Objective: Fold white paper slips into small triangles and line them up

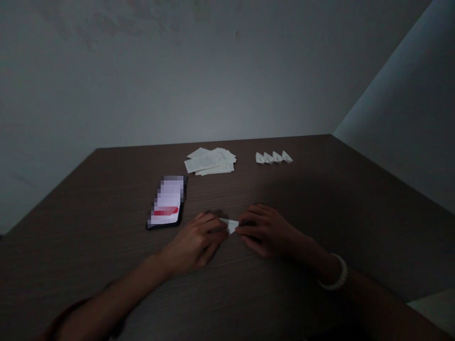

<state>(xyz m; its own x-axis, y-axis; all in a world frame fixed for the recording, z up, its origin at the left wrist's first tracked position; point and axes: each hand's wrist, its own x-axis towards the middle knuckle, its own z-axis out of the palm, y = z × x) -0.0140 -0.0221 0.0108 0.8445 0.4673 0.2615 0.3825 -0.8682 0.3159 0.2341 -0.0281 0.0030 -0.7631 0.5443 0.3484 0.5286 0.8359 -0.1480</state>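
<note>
Between my two hands, low over the middle of the table, is a small folded piece of white paper [231, 225]. My left hand [199, 237] grips its left end with bent fingers. On the other side, my right hand [265, 229] has its fingertips pinched at the paper's right end. Much of the paper is covered by the fingers. Farther back on the right, several folded paper pieces [273, 157] stand in a row. A loose pile of printed paper slips [213, 161] lies at the back, left of that row.
A phone [167, 201] with its screen lit lies just beyond my left hand. The brown wooden table [106, 199] meets a grey wall [213, 71] at its far edge. A second wall [408, 118] rises on the right. The light is dim.
</note>
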